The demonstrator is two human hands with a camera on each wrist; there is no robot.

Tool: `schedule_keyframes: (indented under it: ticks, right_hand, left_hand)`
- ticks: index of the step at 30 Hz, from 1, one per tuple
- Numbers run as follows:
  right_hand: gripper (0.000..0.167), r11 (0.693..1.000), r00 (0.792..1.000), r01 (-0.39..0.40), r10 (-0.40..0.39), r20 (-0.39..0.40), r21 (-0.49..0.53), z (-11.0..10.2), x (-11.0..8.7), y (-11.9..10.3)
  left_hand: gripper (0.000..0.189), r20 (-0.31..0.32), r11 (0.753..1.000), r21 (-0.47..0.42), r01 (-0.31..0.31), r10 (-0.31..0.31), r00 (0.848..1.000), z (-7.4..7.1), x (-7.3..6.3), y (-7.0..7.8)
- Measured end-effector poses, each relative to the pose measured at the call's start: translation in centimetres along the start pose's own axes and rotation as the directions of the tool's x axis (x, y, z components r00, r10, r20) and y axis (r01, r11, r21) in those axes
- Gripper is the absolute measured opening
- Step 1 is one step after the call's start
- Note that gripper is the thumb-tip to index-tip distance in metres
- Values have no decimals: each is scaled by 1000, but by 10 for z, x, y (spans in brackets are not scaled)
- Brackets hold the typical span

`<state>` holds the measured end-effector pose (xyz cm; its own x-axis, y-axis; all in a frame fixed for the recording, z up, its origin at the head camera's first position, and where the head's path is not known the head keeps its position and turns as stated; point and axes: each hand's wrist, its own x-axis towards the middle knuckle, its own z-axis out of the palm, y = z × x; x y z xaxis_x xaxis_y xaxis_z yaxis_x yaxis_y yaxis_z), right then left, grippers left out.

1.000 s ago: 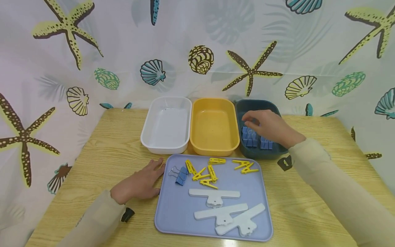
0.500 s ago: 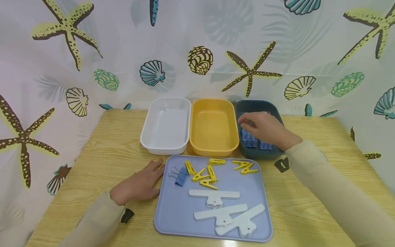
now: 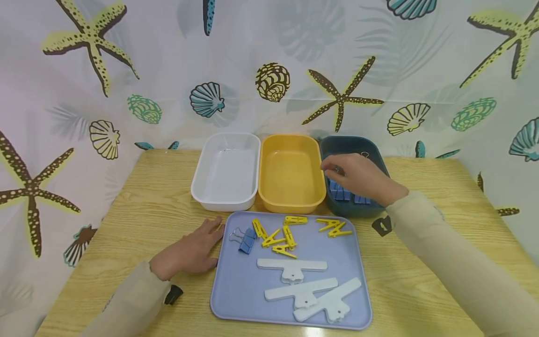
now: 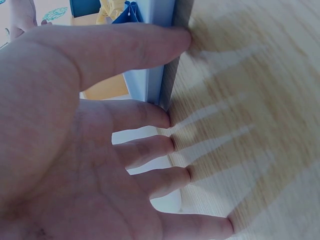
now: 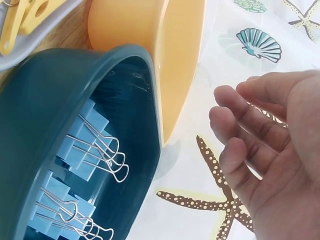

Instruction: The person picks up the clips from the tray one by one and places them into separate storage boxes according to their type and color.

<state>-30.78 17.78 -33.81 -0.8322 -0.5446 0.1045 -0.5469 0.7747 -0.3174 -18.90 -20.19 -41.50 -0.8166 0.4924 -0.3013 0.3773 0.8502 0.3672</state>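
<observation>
My right hand hovers above the dark teal bin, its fingers loosely bent and nothing between them. Inside that bin, several blue binder clips with wire handles lie in two groups. On the table, my left hand rests with fingers spread and fingertips down, beside the left edge of the lavender tray. One blue binder clip lies on the tray near that hand. Several yellow clothespins are scattered along the tray's far half, and three white bag clips lie toward its near side.
A yellow bin stands against the teal one, with a white bin to its left. All three sit behind the tray on the wooden table. A patterned curtain hangs behind them.
My right hand has shifted slightly left over the teal bin, toward the yellow bin. My left hand and the clips on the tray stay where they were.
</observation>
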Motion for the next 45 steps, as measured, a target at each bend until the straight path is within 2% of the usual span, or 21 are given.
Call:
schedule_keyframes:
  ticks: [19, 26, 45]
  right_hand:
    - [19, 998, 999, 45, -45, 2, -35, -1, 0, -13]
    - [19, 996, 996, 85, -85, 11, -37, 2, 1, -15]
    - [21, 992, 991, 125, -124, 45, -24, 5, 8, -30]
  left_hand:
    - [70, 12, 1000, -4, 26, -26, 1000, 0, 0, 1]
    - [71, 8, 1000, 0, 20, -20, 1000, 0, 0, 0]
    - [70, 15, 1000, 7, 4, -4, 1000, -4, -2, 4]
